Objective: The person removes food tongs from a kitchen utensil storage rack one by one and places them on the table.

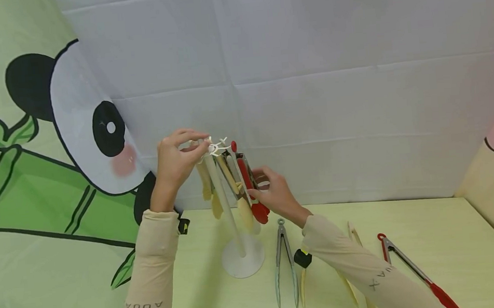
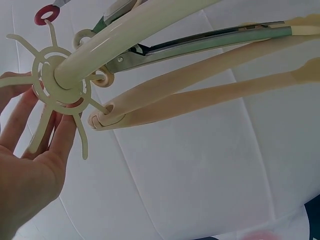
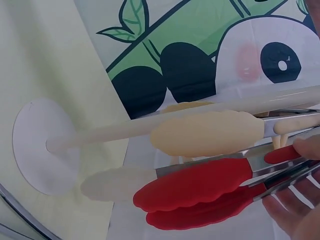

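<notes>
Pinching the white stand [image 1: 225, 204] at its hub [image 2: 65, 92] with the left hand [image 1: 175, 162], fingertips nearly together on the rim. Gripping the red tongs [image 3: 192, 185] by the handles with the right hand [image 1: 276, 193], partly closed, thumb and fingers on opposite sides. Location of stand: base [image 1: 244, 266] flat on the desk [image 1: 431, 226], near the back edge, toward the back-left corner. Location of red tongs: beside the pole, above the desk, on the side toward the right edge. Just beside: cream tongs [image 3: 207, 134], also hanging.

Likely main risk: tipping toward the right edge, from tongs bunched on that side over a small round base, especially with any slackening at the hub. Next: dropping of the red tongs, from poor seating of the red ring [image 1: 234, 146]; cannot tell from here. Possible too: tangling with the cream tongs, from crowding. Lower down: grey tongs [image 1: 291, 266] near the base, red-ended tongs [image 1: 412, 264] closer to the right edge; could get swept by the right sleeve [image 1: 346, 250].
</notes>
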`<action>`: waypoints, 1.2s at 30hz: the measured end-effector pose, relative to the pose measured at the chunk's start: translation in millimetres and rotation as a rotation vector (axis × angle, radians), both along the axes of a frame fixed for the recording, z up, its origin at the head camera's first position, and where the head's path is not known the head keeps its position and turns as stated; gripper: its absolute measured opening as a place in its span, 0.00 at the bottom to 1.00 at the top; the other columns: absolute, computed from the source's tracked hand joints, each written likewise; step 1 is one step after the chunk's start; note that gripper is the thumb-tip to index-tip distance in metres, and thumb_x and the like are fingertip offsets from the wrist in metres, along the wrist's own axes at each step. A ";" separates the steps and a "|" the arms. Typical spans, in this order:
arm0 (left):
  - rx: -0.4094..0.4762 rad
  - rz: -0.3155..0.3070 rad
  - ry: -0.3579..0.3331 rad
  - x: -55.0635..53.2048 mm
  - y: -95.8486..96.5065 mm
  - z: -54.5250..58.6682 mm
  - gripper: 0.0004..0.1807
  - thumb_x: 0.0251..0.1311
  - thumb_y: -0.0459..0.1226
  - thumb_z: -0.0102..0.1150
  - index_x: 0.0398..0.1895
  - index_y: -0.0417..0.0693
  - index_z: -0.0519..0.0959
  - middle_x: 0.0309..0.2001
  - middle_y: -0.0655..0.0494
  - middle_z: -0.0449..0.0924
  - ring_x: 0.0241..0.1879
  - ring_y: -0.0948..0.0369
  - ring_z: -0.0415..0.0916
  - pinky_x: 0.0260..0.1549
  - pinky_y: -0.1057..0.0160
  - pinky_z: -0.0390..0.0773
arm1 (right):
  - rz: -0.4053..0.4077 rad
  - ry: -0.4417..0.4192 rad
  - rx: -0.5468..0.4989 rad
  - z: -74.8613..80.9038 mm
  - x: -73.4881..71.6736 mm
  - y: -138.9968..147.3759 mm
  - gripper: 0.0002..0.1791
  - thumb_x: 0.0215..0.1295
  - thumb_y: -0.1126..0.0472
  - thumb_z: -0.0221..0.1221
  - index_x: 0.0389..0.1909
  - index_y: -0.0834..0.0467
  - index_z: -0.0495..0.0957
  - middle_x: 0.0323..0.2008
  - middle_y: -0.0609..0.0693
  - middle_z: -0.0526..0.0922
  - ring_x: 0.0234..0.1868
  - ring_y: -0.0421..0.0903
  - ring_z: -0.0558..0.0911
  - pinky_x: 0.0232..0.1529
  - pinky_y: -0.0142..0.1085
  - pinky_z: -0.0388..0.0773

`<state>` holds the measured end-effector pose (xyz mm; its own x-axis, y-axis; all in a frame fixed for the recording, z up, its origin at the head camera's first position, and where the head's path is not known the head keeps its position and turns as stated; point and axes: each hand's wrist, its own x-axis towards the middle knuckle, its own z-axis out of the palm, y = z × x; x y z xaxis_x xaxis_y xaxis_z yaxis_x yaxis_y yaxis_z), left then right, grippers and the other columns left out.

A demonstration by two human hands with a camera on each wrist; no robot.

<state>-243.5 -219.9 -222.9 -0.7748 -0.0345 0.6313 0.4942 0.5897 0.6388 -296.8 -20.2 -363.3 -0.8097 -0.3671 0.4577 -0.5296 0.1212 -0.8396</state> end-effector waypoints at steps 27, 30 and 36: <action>-0.005 -0.052 0.024 24.7 0.5 8.6 0.09 0.56 0.26 0.60 0.39 0.29 0.82 0.43 0.36 0.78 0.47 0.44 0.74 0.47 0.48 0.76 | -0.061 0.078 -0.005 -1.5 32.9 44.1 0.20 0.56 0.66 0.66 0.50 0.57 0.75 0.40 0.52 0.79 0.43 0.49 0.78 0.46 0.47 0.77; -0.004 -0.053 0.021 24.4 0.9 8.5 0.09 0.56 0.27 0.61 0.39 0.29 0.83 0.43 0.36 0.78 0.46 0.44 0.74 0.47 0.48 0.76 | -0.068 0.080 0.004 -2.5 37.9 51.8 0.20 0.56 0.66 0.66 0.50 0.59 0.75 0.40 0.54 0.79 0.43 0.51 0.78 0.46 0.48 0.77; 0.000 -0.056 0.023 24.7 0.0 9.5 0.09 0.56 0.26 0.61 0.38 0.28 0.82 0.42 0.35 0.78 0.45 0.44 0.74 0.47 0.49 0.76 | -0.072 0.085 0.006 12.6 57.9 63.9 0.20 0.56 0.71 0.65 0.51 0.66 0.74 0.40 0.61 0.79 0.43 0.59 0.78 0.45 0.52 0.76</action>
<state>-218.8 -219.9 -213.4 -0.7607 0.0081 0.6491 0.5409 0.5607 0.6269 -238.9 43.8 -350.7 -0.7923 -0.3124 0.5242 -0.5888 0.1659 -0.7911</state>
